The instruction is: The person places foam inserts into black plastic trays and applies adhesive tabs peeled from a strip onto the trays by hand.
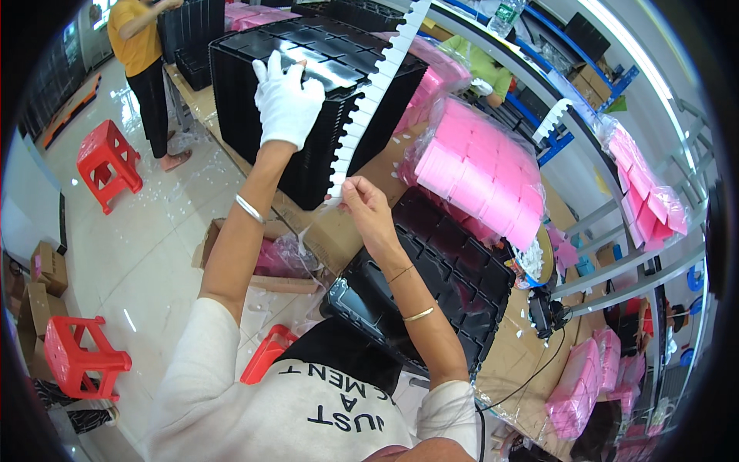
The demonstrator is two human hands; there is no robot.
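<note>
My left hand [289,104], in a white glove, rests with spread fingers on the near upper edge of a tall stack of black plastic trays [239,115]. The top tray is shiny and divided into compartments. My bare right hand [368,204] pinches the lower end of a long white strip [377,88] with a notched edge. That strip slants up past the right side of the stack to the top of the view. Under my right forearm lies another black compartment tray [462,269], flat on the cardboard-covered table [508,377].
Plastic-wrapped pink bundles [481,169] sit right of the stack. A shelf with blue uprights [616,88] stands behind, holding a bottle [506,17]. A black device [545,312] with a cable lies at right. Red stools [108,162] stand on the left floor; one person [138,38] works far left, another [481,61] behind.
</note>
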